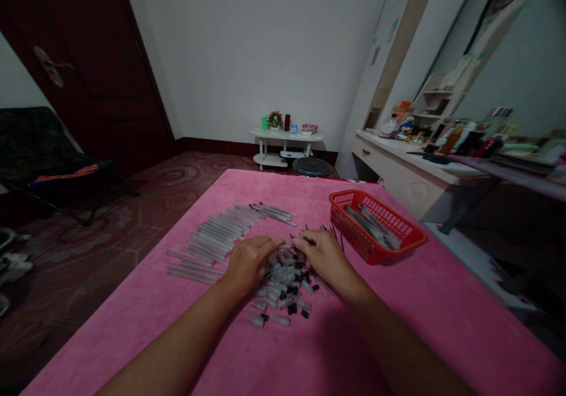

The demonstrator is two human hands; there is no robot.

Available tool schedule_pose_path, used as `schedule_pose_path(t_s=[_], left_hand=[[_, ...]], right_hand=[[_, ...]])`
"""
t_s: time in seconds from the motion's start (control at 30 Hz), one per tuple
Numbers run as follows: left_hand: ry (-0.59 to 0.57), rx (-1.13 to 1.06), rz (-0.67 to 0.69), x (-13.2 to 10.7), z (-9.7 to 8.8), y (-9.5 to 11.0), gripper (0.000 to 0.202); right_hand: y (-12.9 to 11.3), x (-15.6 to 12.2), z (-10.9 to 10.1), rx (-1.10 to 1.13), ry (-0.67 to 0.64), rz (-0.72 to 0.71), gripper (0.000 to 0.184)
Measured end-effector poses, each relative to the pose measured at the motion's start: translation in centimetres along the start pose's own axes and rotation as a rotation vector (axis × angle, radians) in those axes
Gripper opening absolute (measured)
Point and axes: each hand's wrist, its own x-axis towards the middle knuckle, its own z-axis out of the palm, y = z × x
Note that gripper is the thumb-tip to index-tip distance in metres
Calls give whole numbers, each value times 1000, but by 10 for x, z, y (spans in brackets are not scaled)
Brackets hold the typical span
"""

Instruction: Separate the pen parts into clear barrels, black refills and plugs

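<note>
Head view: a red basket point(354, 237), partly filled with slender grey tubes point(374, 228), is set on a pink cloth point(265, 360), and other places are given from it. To the basket's left, a thin pale piece point(286, 246) is held just above a heap of small parts. It is pinched by the left hand point(250, 260) between thumb and forefinger, and its other end is gripped by the curled fingertips of the right hand point(322, 257), the hand nearer the basket; exactly how those fingertips close cannot be told.

Clear caps point(283, 278) and black plugs point(305, 313) are mixed in the heap, left of the basket and nearer the wearer. Thin dark rods point(341, 241) are scattered just beside the basket, partly hidden by the right hand. Farther left, clear tubes point(207, 237) are laid in a row.

The pale piece could be dropped into the heap and lost among similar parts if the pinch were loosened. Plugs could be scattered by a brushing wrist, and rods could be rolled against the basket by the right hand's edge.
</note>
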Motion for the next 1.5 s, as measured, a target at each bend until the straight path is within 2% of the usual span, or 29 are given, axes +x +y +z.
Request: schedule_pose_path(t_s=[0.07,0.2,0.37,0.5,0.7,0.83,1.03,1.1,1.17,1.23,1.4,1.5], left_hand=[[2,2,7,0,0,0,53],[12,7,0,0,0,1,52],[2,13,-19,-1,1,-2,54],[6,7,-30,-2,2,-7,55],[-14,42,-4,-1,1,-2,49],[-29,45,4,-1,0,-1,48],[-26,39,6,-1,-1,-1,48],[-33,50,10,-1,-1,-1,47],[-42,61,10,-1,0,-1,46],[-41,63,9,-1,1,-2,46],[-41,54,3,-1,0,-2,45],[-54,63,2,-1,0,-1,44]], right_hand=[[0,0,0,-65,41,-21,33],[-2,0,-1,-89,62,-23,19],[-3,-2,-2,-117,-19,-5,31],[-1,-1,-1,-82,12,-41,11],[-2,-1,-1,-162,0,1,29],[-5,-2,-2,-145,15,-24,8],[-4,-2,-2,-165,-13,5,24],[-3,-2,-2,-180,-21,-6,21],[-2,-2,-2,-162,-19,-18,8],[-1,-2,-2,-140,-16,-13,16],[-1,-2,-2,-177,-39,-3,23],[-2,-2,-2,-165,-30,0,8]])
